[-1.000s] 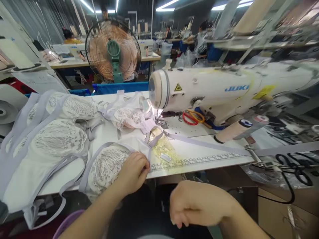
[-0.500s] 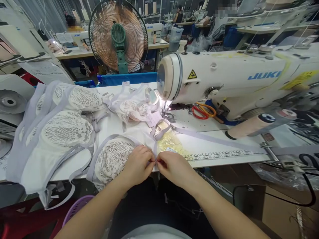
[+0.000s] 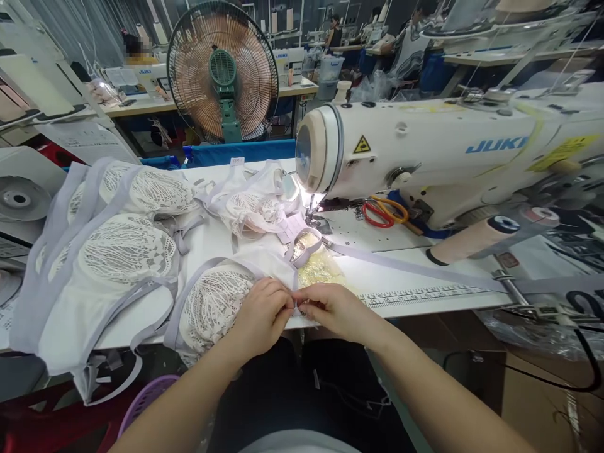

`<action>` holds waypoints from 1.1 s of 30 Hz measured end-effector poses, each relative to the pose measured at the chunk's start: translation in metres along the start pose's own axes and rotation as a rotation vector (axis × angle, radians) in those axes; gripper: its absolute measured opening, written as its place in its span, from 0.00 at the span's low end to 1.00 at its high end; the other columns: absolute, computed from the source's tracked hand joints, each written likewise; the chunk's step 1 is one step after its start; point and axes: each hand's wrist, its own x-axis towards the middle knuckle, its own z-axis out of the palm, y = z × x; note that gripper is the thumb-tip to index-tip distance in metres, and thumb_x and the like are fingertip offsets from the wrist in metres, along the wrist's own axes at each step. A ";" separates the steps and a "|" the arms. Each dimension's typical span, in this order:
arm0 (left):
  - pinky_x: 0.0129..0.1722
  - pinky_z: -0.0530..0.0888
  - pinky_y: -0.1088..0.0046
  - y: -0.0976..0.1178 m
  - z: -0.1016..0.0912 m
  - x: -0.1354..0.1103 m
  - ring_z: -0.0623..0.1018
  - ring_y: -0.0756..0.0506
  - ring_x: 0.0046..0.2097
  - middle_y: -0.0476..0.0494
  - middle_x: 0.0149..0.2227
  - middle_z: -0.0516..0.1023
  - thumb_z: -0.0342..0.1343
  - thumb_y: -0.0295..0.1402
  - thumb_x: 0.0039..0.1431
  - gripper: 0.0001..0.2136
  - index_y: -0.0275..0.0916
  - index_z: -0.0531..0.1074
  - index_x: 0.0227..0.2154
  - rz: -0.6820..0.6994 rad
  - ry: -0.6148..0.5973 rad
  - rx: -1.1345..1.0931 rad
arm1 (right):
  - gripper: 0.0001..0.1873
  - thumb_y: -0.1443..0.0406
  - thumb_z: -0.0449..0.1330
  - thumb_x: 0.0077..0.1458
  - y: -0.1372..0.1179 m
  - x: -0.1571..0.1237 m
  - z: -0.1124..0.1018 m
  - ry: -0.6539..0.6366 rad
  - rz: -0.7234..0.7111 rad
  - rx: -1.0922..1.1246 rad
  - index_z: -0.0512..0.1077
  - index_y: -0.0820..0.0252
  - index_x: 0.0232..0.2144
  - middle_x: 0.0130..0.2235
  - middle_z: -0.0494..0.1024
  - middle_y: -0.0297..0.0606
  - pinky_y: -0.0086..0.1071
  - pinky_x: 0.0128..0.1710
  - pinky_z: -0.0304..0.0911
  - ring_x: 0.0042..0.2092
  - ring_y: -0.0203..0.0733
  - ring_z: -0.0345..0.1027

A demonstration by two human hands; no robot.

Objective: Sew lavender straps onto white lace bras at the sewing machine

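A white lace bra (image 3: 214,302) with lilac edging lies at the table's front edge. My left hand (image 3: 268,314) pinches the bra's right-hand edge, fingers closed. Close against it, my right hand (image 3: 333,311) has thumb and forefinger at the same edge; the exact bit of fabric between the fingertips is too small to make out. Just beyond my hands sit a loop of lilac elastic (image 3: 306,246) and a yellowish clear bag (image 3: 321,267). More lace bras (image 3: 127,245) are piled at the left, and another bra (image 3: 250,204) lies by the needle.
A white sewing machine (image 3: 425,141) stands at the right, with red-handled scissors (image 3: 377,215) on its bed. A thread cone (image 3: 474,240) lies beside a printed ruler strip (image 3: 419,294). Behind the table is a fan (image 3: 223,72); a purple basket (image 3: 146,396) sits below left.
My right hand has shifted slightly, its forefinger now reaching over toward my left fingertips and its fingers a little looser. The bras and the machine stay put; the view tilts slightly.
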 end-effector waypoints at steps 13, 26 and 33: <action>0.49 0.64 0.63 0.005 -0.004 0.000 0.69 0.47 0.39 0.47 0.31 0.70 0.47 0.24 0.54 0.05 0.39 0.62 0.25 0.047 -0.068 -0.001 | 0.06 0.72 0.54 0.44 0.000 0.015 0.017 0.259 0.202 -0.154 0.70 0.60 0.21 0.22 0.71 0.31 0.26 0.25 0.55 0.24 0.34 0.62; 0.51 0.62 0.61 0.008 -0.006 -0.007 0.69 0.47 0.43 0.46 0.35 0.72 0.44 0.25 0.58 0.07 0.39 0.65 0.28 0.103 -0.044 0.150 | 0.12 0.73 0.50 0.52 0.006 0.003 0.001 0.210 0.024 -0.124 0.72 0.61 0.32 0.33 0.75 0.37 0.29 0.33 0.62 0.34 0.36 0.67; 0.49 0.65 0.61 0.013 -0.010 -0.013 0.71 0.47 0.42 0.45 0.34 0.73 0.41 0.24 0.59 0.07 0.39 0.63 0.32 0.051 -0.044 0.086 | 0.12 0.73 0.53 0.50 0.010 0.002 0.015 0.162 -0.141 -0.380 0.71 0.60 0.38 0.33 0.73 0.38 0.31 0.35 0.61 0.36 0.39 0.66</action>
